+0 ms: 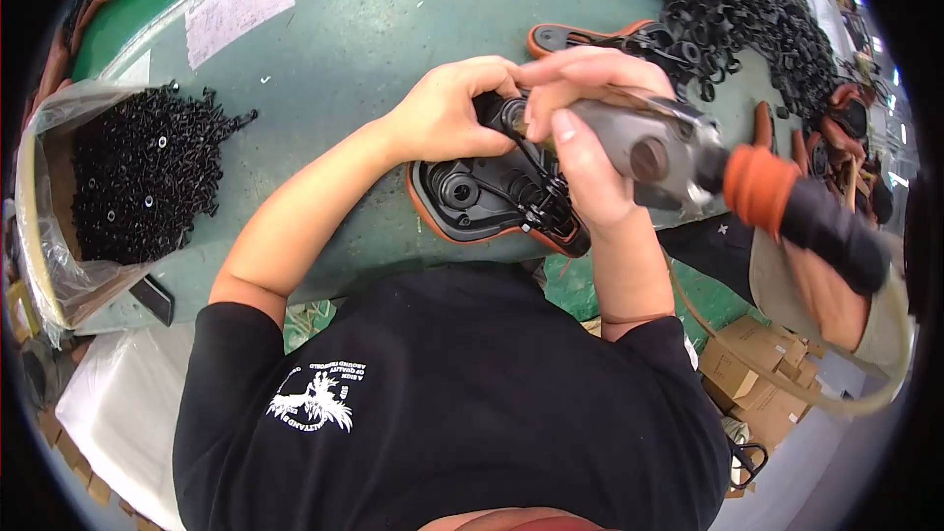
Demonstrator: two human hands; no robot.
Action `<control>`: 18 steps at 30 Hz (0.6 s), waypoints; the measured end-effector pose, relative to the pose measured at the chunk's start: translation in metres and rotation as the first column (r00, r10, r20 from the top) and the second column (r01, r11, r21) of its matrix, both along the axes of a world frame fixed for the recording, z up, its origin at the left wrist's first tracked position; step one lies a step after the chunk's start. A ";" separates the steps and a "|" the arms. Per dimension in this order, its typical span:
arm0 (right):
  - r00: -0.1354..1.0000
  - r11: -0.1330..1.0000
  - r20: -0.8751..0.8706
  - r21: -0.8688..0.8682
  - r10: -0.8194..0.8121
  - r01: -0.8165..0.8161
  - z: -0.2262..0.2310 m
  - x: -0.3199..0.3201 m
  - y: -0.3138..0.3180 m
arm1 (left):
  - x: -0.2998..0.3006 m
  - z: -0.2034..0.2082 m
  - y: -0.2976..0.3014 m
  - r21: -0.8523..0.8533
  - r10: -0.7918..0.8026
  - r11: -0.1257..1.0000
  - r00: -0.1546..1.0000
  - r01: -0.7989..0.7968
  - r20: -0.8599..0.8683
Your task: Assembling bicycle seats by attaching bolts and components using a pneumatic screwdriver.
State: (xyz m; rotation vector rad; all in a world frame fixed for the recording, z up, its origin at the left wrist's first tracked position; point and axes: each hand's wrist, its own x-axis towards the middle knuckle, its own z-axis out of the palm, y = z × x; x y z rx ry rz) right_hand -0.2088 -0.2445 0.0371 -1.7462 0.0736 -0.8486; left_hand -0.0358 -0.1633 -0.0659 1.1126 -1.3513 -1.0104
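An upturned bicycle saddle (pixel 472 199), black plastic underneath with an orange-brown rim, lies on the green table (pixel 374 29) close to my body. My left hand (pixel 447 113) rests on its far end and pinches a small black part against it. My right hand (pixel 585 128) grips a grey pneumatic screwdriver (pixel 654 147). The tool's tip points left into the saddle right beside my left fingers. An orange collar and a black hose (pixel 816 216) trail off the tool to the right.
A plastic-lined box heaped with small black screws (pixel 143 172) stands at the left. A pile of black clamp parts (pixel 747 10) and more saddles (pixel 580 36) lie at the back right. Cardboard boxes (pixel 757 374) sit on the floor at right. A paper label (pixel 239 5) is stuck to the table.
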 end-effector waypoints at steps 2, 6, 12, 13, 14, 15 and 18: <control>1.000 1.000 0.003 0.025 0.018 -0.018 0.004 -0.004 0.002 | -0.002 0.008 0.004 -0.092 0.086 0.993 0.978 -0.070 0.188; 0.961 1.000 0.278 0.014 0.003 -0.007 0.034 -0.022 0.016 | 0.014 0.014 0.022 -0.178 0.162 0.978 0.943 -0.113 0.292; 0.896 0.821 0.037 0.420 -0.442 0.388 0.015 -0.074 -0.002 | 0.175 0.032 0.066 -0.212 0.679 0.733 0.670 -0.647 0.300; 0.875 0.752 -0.059 0.486 -0.481 0.446 0.008 -0.074 -0.009 | 0.218 0.029 0.076 -0.170 0.807 0.590 0.566 -0.789 0.172; 0.851 0.677 -0.158 0.541 -0.500 0.498 -0.001 -0.073 -0.017 | 0.257 0.021 0.083 -0.113 0.905 0.426 0.424 -0.898 0.044; 0.839 0.644 -0.193 0.562 -0.508 0.519 -0.016 -0.071 -0.024 | 0.287 0.008 0.096 -0.222 0.969 0.241 0.225 -0.945 0.098; 0.803 0.554 -0.298 0.599 -0.515 0.578 -0.041 -0.074 -0.027 | 0.249 0.041 0.111 -0.401 0.871 0.317 0.096 -0.859 0.482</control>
